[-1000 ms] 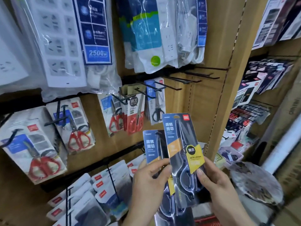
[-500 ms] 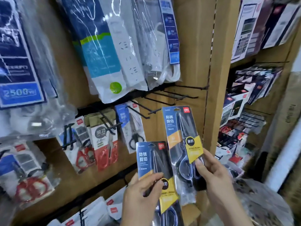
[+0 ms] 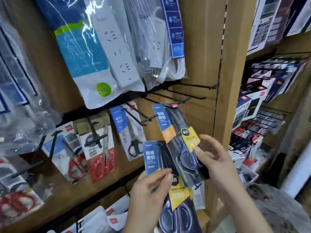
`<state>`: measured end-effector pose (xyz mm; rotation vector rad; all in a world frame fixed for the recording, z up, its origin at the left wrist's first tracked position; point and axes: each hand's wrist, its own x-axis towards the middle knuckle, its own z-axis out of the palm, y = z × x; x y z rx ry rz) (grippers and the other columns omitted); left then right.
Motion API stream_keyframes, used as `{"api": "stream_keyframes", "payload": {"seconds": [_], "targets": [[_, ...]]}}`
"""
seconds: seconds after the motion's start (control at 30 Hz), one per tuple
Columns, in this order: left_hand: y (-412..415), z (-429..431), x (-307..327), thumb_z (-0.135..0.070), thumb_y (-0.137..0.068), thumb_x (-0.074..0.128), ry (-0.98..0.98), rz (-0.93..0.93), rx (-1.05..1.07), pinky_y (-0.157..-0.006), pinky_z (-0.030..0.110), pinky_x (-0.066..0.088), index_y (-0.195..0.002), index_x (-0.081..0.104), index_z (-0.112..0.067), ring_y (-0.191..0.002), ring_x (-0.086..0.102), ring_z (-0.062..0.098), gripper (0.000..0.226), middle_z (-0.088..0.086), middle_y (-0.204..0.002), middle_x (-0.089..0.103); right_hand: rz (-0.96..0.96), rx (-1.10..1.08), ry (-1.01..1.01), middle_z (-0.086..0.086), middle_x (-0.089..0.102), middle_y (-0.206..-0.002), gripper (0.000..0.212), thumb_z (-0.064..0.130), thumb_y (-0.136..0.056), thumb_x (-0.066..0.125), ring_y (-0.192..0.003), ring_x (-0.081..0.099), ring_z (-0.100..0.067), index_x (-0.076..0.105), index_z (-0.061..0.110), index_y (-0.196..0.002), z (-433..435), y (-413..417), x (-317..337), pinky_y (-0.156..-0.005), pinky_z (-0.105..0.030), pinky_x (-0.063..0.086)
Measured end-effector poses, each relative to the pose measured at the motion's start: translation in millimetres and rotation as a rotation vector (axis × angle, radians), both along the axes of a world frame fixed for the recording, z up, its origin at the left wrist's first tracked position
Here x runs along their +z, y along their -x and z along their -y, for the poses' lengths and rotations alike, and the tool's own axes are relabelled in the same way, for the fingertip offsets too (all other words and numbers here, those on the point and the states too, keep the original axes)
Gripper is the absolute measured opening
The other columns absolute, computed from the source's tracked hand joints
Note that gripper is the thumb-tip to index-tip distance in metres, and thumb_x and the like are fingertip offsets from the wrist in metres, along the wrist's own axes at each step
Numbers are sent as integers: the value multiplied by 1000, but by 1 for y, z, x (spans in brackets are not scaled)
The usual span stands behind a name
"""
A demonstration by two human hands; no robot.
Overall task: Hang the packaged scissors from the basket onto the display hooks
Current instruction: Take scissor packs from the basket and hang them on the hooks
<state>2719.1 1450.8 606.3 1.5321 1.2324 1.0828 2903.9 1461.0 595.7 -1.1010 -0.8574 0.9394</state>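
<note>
My right hand (image 3: pixel 217 158) grips a blue-and-yellow scissors pack (image 3: pixel 175 132) by its lower part, tilted, with its top edge just below several bare black display hooks (image 3: pixel 183 95). My left hand (image 3: pixel 149 190) pinches a second, similar scissors pack (image 3: pixel 153 158) lower down, partly behind the first. Other packaged scissors hang to the left: a blue-carded black-handled pair (image 3: pixel 129 130) and a red-handled pair (image 3: pixel 101 148). The basket is not visible.
Bagged power strips (image 3: pixel 109 52) hang above the hooks. A wooden upright (image 3: pixel 234 73) bounds the panel on the right, with calculator boxes (image 3: pixel 252 106) on hooks beyond. White packs (image 3: pixel 109 221) sit on the row below. A plastic-wrapped bundle (image 3: pixel 277 207) lies at lower right.
My view swung right and closer to the panel. My right hand lifted its pack up towards the bare hooks, while the left hand's pack stayed lower.
</note>
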Motion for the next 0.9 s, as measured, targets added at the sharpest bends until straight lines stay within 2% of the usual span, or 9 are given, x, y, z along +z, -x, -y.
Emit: {"api": "stream_keyframes", "payload": {"seconds": [0.07, 0.17, 0.33, 0.43, 0.5, 0.6, 0.73, 0.8, 0.9], "targets": [[-7, -6, 5, -27, -83, 75, 2, 15, -12, -70, 4, 46, -84, 76, -39, -83, 67, -7, 12, -18, -88, 70, 81, -50, -20, 6, 62, -60, 17, 18, -92, 67, -47, 55, -6, 58, 28, -102, -6, 4, 5, -43, -19, 41], [-15, -15, 6, -24, -84, 74, -4, 32, -20, -71, 9, 49, -82, 78, -33, -81, 70, -2, 10, -19, -82, 73, 154, 8, -41, 8, 71, -89, 12, 27, -89, 69, -71, 63, -9, 62, 28, -99, 0, 3, 7, -55, -19, 46], [-16, -23, 5, -21, -88, 71, 5, 52, -4, -78, 19, 55, -84, 80, -27, -84, 71, 4, 12, -17, -87, 74, 44, 242, -17, 8, 73, -116, 60, 1, -77, 74, -104, 70, -11, 60, 26, -130, 12, -4, 1, -75, -24, 58], [-10, -21, 6, -14, -87, 71, 11, 91, 31, -70, 9, 50, -71, 78, -37, -80, 71, 0, 28, -13, -83, 74, 61, 164, -12, 6, 76, -108, 53, 3, -82, 72, -85, 71, -10, 62, 25, -129, -7, 1, 4, -65, -24, 56], [-2, -19, 6, -10, -85, 73, 11, 87, 74, -67, 5, 48, -77, 79, -32, -77, 70, -3, 24, -8, -85, 71, 72, 141, -21, 6, 77, -103, 47, 2, -85, 71, -72, 65, -6, 64, 25, -126, -26, 3, 8, -58, -20, 52], [12, -15, 3, -8, -84, 73, 2, 67, 107, -67, 3, 47, -83, 81, -24, -78, 69, -4, 18, -7, -92, 71, 103, 107, -21, 4, 76, -105, 46, 2, -86, 71, -72, 66, -2, 65, 21, -127, -58, 7, 8, -55, -17, 49], [29, -15, -7, -14, -87, 70, -20, 32, 128, -75, 7, 48, -81, 80, -36, -86, 67, -7, 25, -15, -92, 71, 144, 126, 51, 1, 73, -112, 48, 0, -89, 68, -72, 66, 3, 62, 19, -132, -96, 13, -10, -55, -13, 47], [34, -15, -13, -15, -90, 67, -49, -5, 132, -84, 13, 47, -84, 79, -41, -93, 65, -6, 29, -10, -100, 70, 160, 152, 106, 7, 73, -109, 52, 2, -92, 65, -79, 67, 2, 55, 22, -139, -102, 17, -19, -65, -16, 50], [36, -15, -18, -6, -93, 60, -51, 50, 107, -78, 3, 43, -90, 78, -30, -92, 65, -6, 30, 1, -105, 70, 303, 152, 214, 14, 57, -132, 63, 16, -95, 63, -117, 54, -5, 36, 29, -150, -88, 15, -28, -98, -28, 45]]}}
